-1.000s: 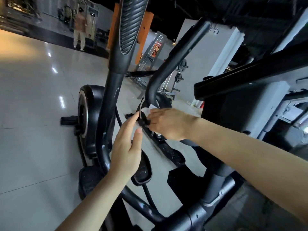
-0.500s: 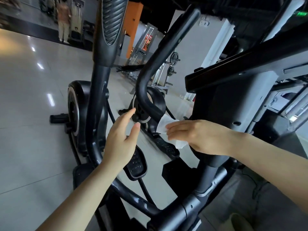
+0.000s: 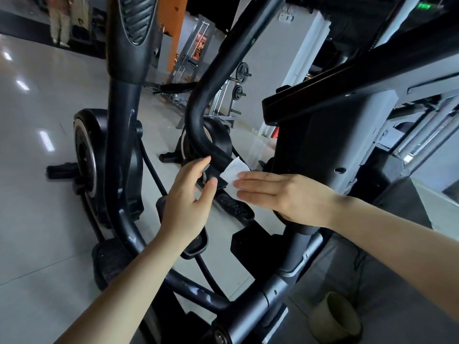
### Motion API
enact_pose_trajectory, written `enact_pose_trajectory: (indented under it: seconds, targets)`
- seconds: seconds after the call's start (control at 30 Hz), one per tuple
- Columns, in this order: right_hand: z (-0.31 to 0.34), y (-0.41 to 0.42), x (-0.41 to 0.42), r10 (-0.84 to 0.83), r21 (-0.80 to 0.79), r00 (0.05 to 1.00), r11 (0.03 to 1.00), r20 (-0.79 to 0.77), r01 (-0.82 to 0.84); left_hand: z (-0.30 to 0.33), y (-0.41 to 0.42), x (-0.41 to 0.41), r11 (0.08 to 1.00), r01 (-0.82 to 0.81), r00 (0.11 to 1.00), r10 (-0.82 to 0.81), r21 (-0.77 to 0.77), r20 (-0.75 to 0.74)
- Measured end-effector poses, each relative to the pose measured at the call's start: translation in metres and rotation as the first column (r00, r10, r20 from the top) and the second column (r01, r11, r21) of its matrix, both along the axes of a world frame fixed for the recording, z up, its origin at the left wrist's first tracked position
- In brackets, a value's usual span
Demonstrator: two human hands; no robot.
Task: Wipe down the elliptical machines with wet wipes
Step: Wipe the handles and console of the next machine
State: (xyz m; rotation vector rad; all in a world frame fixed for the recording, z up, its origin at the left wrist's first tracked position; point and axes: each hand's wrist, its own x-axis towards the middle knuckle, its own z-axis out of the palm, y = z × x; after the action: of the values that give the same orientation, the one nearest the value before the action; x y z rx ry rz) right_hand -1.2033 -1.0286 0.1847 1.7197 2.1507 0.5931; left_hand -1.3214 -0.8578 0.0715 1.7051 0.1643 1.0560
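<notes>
Head view: two hands [image 3: 188,207] [image 3: 293,199], one wipe [image 3: 234,173]

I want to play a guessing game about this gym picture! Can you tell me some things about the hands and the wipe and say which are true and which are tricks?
1. The right hand lies flat with straight fingers over a white wet wipe. True.
2. The left hand is holding the wipe. False: it holds nothing, open beside the curved black handlebar.
3. The floor is shiny grey tile. True.
4. The wipe is blue. False: it is white.
</notes>
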Motion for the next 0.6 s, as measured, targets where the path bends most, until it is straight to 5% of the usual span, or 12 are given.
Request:
enact_pose_trajectory:
  seconds: [0.2, 0.37, 0.6]
  targets:
    - [0.001, 0.044, -0.014, 0.105, 0.211, 0.990, 0.970, 0.090, -0.122, -0.004, 0.009, -0.004, 0.992, -0.103, 0.992, 0.108, -0.076, 0.059]
    - [0.057, 0.152, 0.000, 0.160, 0.519, 0.956, 0.811, 0.245, -0.269, -0.002, 0.032, -0.015, 0.979, -0.187, 0.980, 0.192, -0.087, 0.059]
    - [0.031, 0.164, 0.014, 0.114, 0.163, 0.975, 0.976, 0.191, -0.146, -0.005, 0.037, -0.019, 0.982, -0.179, 0.982, 0.182, -0.060, 0.047]
